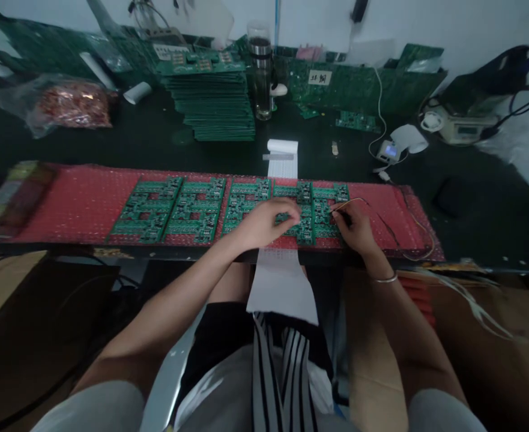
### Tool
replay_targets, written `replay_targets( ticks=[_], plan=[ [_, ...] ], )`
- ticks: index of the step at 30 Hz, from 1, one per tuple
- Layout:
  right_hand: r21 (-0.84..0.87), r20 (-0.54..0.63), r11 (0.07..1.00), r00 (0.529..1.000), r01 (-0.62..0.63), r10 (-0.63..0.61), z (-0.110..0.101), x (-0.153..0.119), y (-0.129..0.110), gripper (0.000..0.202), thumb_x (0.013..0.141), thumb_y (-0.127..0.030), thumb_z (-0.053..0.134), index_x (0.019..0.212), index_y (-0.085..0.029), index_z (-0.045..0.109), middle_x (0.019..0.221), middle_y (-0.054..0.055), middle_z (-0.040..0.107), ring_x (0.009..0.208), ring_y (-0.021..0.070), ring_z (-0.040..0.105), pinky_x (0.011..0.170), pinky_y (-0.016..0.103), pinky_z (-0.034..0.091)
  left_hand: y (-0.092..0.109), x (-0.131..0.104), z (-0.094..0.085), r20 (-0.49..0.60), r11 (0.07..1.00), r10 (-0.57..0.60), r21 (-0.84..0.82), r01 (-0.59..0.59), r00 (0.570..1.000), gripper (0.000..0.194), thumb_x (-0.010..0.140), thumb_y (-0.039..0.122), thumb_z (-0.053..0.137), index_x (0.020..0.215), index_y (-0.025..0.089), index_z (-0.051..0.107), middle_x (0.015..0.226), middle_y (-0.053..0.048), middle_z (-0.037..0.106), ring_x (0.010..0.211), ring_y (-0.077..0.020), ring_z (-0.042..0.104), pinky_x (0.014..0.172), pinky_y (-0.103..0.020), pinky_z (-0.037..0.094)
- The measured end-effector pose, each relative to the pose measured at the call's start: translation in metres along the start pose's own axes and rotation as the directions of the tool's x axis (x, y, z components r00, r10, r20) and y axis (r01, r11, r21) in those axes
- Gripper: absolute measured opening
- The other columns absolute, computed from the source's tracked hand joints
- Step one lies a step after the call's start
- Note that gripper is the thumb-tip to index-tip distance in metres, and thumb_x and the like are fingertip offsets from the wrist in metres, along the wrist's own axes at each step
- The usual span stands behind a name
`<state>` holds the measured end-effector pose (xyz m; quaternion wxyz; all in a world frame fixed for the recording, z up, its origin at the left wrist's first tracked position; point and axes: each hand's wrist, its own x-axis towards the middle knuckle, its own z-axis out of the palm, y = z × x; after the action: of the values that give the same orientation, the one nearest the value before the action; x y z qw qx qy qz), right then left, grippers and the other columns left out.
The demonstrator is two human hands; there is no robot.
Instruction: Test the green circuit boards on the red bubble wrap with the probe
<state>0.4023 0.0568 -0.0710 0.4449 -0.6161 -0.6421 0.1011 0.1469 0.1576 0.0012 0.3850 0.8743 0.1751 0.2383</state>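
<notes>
Several green circuit boards [192, 219] lie in a row on red bubble wrap [81, 207]. Over the boards at centre, my left hand [268, 222] is curled, with thumb and fingertips drawn together; what they hold, if anything, is too small to make out. My right hand [356, 227] pinches the end of a thin wire [358, 200] just above the rightmost board [322, 225]. From there the wire loops right across the wrap towards a small white device with a lit screen [389, 151].
A paper strip [282, 285] hangs over the table edge towards my lap, its roll [283, 146] behind the boards. Further back stand stacked green boards [221, 108], a bottle [260, 78] and a bag of copper-coloured parts [75, 103]. A scale [466, 129] is at right.
</notes>
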Motion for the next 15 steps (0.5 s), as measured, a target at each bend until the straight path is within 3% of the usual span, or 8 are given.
replay_targets(
  ticks=[3,6,8,15],
  plan=[
    [-0.020,-0.019,1.000,1.000,0.016,-0.017,0.001,0.001,-0.001,0.026,0.097,-0.045,0.049,0.097,-0.024,0.064,0.096,0.008,0.069,0.092,0.0238,0.066,0.083,0.041,0.054,-0.023,0.067,0.023,0.070,0.996,0.050,0.069,-0.055,0.996,0.013,0.088,0.013,0.057,0.087,0.018,0.069,0.103,-0.005,0.072,0.099,-0.0183,0.067,0.092,-0.035,0.051],
    [-0.034,-0.026,0.999,0.999,0.030,-0.031,0.002,0.002,-0.002,0.025,0.097,-0.043,0.048,0.098,-0.024,0.065,0.098,0.009,0.070,0.094,0.0245,0.066,0.084,0.042,0.053,-0.044,0.105,0.043,0.191,0.980,0.026,0.188,-0.062,0.981,0.016,0.083,0.007,0.058,0.080,0.016,0.071,0.096,-0.006,0.072,0.101,-0.0204,0.066,0.096,-0.035,0.049],
    [-0.034,-0.031,0.999,0.999,0.027,-0.028,0.002,0.002,-0.001,0.024,0.097,-0.042,0.048,0.099,-0.024,0.065,0.099,0.009,0.070,0.095,0.0245,0.066,0.085,0.042,0.053,-0.053,0.114,0.050,0.223,0.970,-0.001,0.238,-0.054,0.975,0.018,0.081,0.005,0.058,0.079,0.016,0.072,0.096,-0.006,0.072,0.104,-0.0215,0.065,0.097,-0.036,0.049],
    [-0.015,-0.051,0.998,0.997,0.055,-0.056,0.003,0.002,0.003,0.019,0.097,-0.037,0.050,0.097,-0.023,0.063,0.097,0.009,0.070,0.094,0.0231,0.066,0.084,0.041,0.053,-0.063,0.113,0.057,0.186,0.958,0.013,0.280,-0.066,0.982,0.018,0.080,0.005,0.058,0.080,0.016,0.073,0.102,-0.008,0.068,0.107,-0.0225,0.061,0.099,-0.039,0.047]
  ],
)
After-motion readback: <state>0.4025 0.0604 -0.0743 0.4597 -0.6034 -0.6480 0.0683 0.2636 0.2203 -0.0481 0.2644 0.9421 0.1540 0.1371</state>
